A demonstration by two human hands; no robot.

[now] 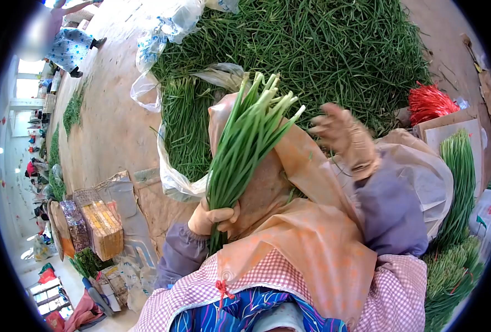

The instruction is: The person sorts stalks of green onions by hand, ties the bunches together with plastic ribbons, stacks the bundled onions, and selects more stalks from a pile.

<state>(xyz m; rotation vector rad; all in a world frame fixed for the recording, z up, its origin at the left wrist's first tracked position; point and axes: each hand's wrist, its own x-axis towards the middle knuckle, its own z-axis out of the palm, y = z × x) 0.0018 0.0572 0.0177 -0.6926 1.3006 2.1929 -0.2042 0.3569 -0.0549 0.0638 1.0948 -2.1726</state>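
Note:
My gloved left hand point(214, 217) is wrapped round a bunch of long green stalks point(245, 146), whose pale cut ends point up and to the right. To the right of the bunch, my gloved right hand point(346, 137) is raised with its fingers apart, slightly blurred and holding nothing. A translucent orange apron point(306, 238) covers my lap below both hands. Beyond them spreads a big heap of loose green stalks point(312, 50). Left of the held bunch, more stalks point(184, 122) lie on white plastic.
Red ties point(431, 103) lie at the right, above a neat pile of stalks point(458, 177). Tied bundles point(450, 276) are at the lower right. A woven-covered box point(102, 224) stands at the left. Another person point(68, 47) is at the upper left.

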